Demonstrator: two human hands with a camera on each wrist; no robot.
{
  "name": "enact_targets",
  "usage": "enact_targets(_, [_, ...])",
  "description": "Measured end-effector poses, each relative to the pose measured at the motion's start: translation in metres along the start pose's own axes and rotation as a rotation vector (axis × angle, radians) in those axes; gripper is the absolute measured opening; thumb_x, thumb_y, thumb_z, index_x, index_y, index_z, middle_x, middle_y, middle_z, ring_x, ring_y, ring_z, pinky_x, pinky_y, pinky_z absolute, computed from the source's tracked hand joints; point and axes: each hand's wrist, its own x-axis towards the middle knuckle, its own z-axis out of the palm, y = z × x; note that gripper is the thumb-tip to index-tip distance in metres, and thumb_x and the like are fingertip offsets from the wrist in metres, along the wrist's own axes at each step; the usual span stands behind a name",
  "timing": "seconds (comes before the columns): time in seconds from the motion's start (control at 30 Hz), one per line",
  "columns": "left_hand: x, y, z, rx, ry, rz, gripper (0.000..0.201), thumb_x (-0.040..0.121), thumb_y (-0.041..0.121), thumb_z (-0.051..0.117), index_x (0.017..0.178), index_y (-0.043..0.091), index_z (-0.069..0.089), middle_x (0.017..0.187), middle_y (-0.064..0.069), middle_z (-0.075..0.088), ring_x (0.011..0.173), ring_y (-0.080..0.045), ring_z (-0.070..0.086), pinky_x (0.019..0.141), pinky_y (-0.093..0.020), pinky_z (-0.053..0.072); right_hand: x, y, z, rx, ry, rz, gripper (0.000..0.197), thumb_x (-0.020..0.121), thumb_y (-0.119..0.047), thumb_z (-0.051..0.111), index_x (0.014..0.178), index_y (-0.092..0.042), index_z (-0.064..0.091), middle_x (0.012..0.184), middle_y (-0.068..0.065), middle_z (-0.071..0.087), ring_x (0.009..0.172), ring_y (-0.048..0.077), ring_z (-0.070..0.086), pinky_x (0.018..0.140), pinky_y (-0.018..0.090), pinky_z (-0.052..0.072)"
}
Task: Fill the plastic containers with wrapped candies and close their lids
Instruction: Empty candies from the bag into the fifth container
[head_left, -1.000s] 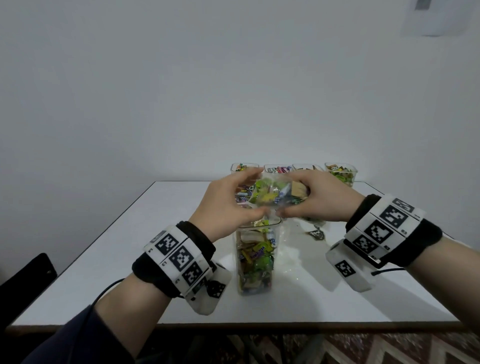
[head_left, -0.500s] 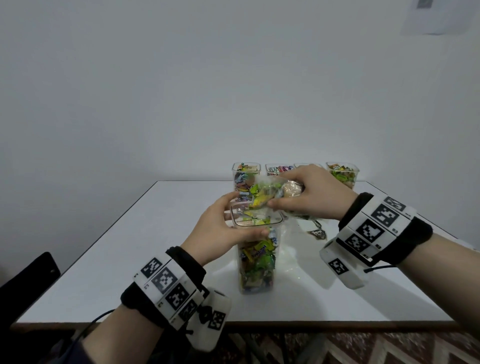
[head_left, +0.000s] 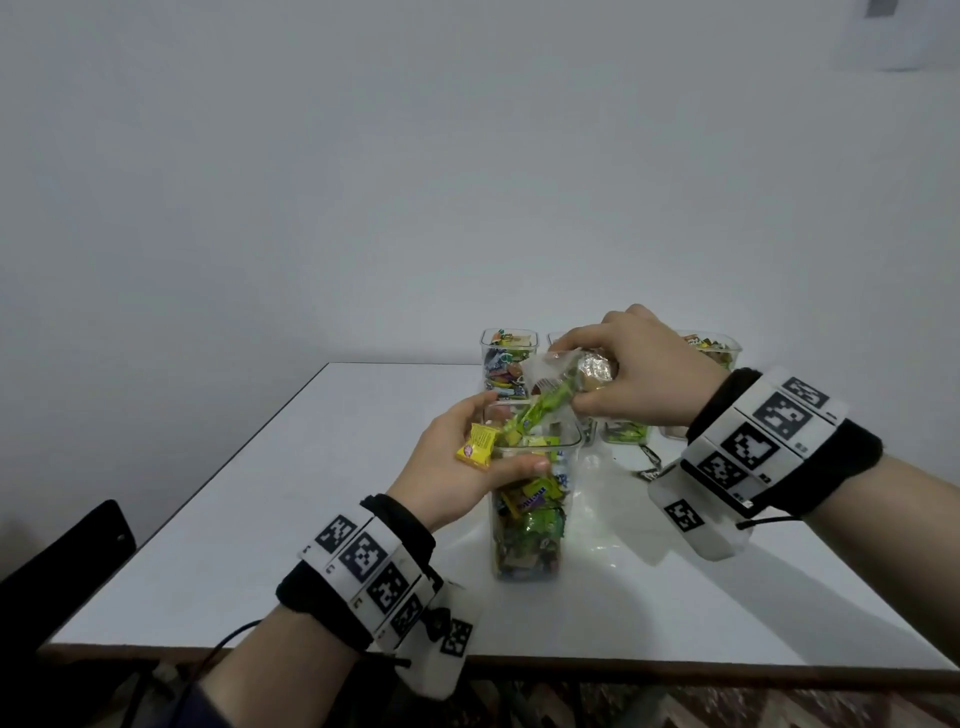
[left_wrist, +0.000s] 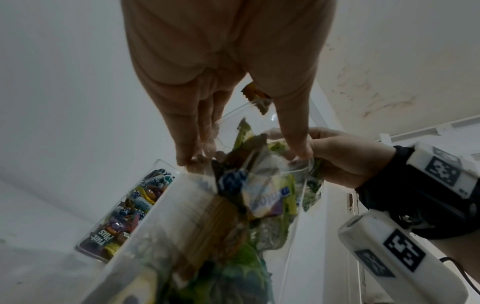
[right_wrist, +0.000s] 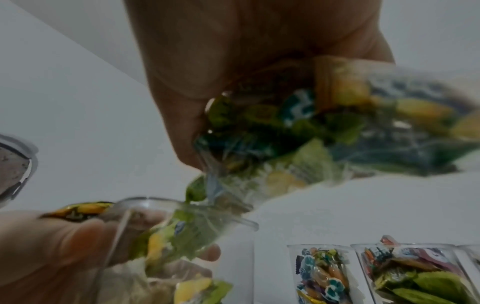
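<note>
On table (head_left: 311, 519), five containers (head_left: 527, 519), two hands (head_left: 457, 462)

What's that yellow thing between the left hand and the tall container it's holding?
A yellow wrapped candy, lying against the left hand just outside the container's rim. The head view shows it best; whether it is falling or resting there cannot be told.

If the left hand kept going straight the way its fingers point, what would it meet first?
Probably the bag of candies held by the right hand, just past the container the left hand grips; depth is unclear.
</note>
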Motion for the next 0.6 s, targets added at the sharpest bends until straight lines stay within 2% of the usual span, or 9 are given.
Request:
enact_targets(0.07, [0.000, -0.001, 0.001, -0.002, 0.007, 0.001, 0.104, 0.043, 0.039, 0.085, 0.136, 0.017, 0.044, 0.117, 0.013, 0.060, 0.100, 0.004, 0.062, 0.085, -0.013, 0.050, 0.004, -0.001, -0.001, -0.015, -0.003, 0.014, 0.054, 0.069, -0.038, 0.070, 0.121, -0.040, 0.057, 0.076, -0.010, 0.041, 0.093, 0.013, 0.031, 0.084, 0.041, 0.044])
enact_targets(0.17, [0.003, 0.002, 0.000, 0.031, 0.005, -0.033, 0.101, 0.042, 0.040, 0.085, 0.132, 0.019, 0.046, 0.116, 0.012, 0.060, 0.102, -0.001, 0.062, 0.089, -0.019, 0.050, 0.007, -0.003, 0.000, -0.030, -0.010, 0.033, 0.054, 0.067, -0.053, 0.066, 0.120, -0.039, 0.058, 0.075, -0.013, 0.040, 0.095, 0.012, 0.030, 0.087, 0.047, 0.044])
enact_targets(0.23, [0.007, 0.006, -0.002, 0.043, -0.016, -0.081, 0.093, 0.045, 0.034, 0.088, 0.127, 0.019, 0.047, 0.113, 0.010, 0.059, 0.101, -0.003, 0.062, 0.085, -0.019, 0.050, 0.008, -0.003, 0.003, -0.059, -0.034, 0.032, 0.058, 0.069, -0.055, 0.068, 0.123, -0.038, 0.056, 0.075, -0.015, 0.038, 0.096, 0.012, 0.028, 0.088, 0.046, 0.044])
enact_targets(0.33, [0.018, 0.013, -0.005, 0.053, -0.084, -0.188, 0.079, 0.057, 0.020, 0.089, 0.124, 0.016, 0.047, 0.114, 0.004, 0.058, 0.102, -0.011, 0.060, 0.077, -0.021, 0.050, 0.008, -0.001, 0.007, -0.073, -0.052, 0.029, 0.058, 0.072, -0.047, 0.070, 0.127, -0.037, 0.054, 0.075, -0.016, 0.034, 0.097, 0.013, 0.027, 0.087, 0.042, 0.043])
enact_targets(0.4, [0.026, 0.020, -0.007, 0.102, -0.142, -0.263, 0.077, 0.058, 0.019, 0.089, 0.122, 0.017, 0.047, 0.114, 0.003, 0.059, 0.100, -0.012, 0.059, 0.070, -0.022, 0.049, 0.007, 0.001, 0.008, -0.063, -0.049, 0.032, 0.057, 0.071, -0.046, 0.070, 0.125, -0.038, 0.055, 0.074, -0.015, 0.035, 0.096, 0.014, 0.028, 0.086, 0.040, 0.042])
enact_targets(0.43, [0.030, 0.023, -0.009, 0.150, -0.181, -0.291, 0.076, 0.058, 0.021, 0.090, 0.121, 0.018, 0.048, 0.113, 0.003, 0.060, 0.100, -0.012, 0.058, 0.071, -0.025, 0.049, 0.007, 0.002, 0.009, -0.055, -0.044, 0.033, 0.057, 0.070, -0.049, 0.070, 0.124, -0.038, 0.056, 0.074, -0.014, 0.036, 0.096, 0.014, 0.028, 0.086, 0.040, 0.042])
enact_targets(0.5, [0.037, 0.030, -0.013, 0.272, -0.282, -0.336, 0.080, 0.055, 0.026, 0.090, 0.122, 0.023, 0.046, 0.114, 0.007, 0.060, 0.103, -0.012, 0.057, 0.077, -0.030, 0.050, 0.005, 0.004, 0.009, -0.051, -0.029, 0.036, 0.059, 0.067, -0.058, 0.070, 0.121, -0.036, 0.058, 0.070, -0.015, 0.038, 0.095, 0.015, 0.031, 0.084, 0.039, 0.043])
enact_targets(0.6, [0.046, 0.040, -0.018, 0.417, -0.434, -0.369, 0.103, 0.047, 0.032, 0.090, 0.135, 0.023, 0.038, 0.127, 0.007, 0.053, 0.115, -0.016, 0.053, 0.086, -0.036, 0.053, 0.002, 0.008, 0.008, -0.053, -0.030, 0.045, 0.066, 0.065, -0.062, 0.071, 0.123, -0.033, 0.058, 0.066, -0.018, 0.037, 0.096, 0.017, 0.033, 0.080, 0.037, 0.041])
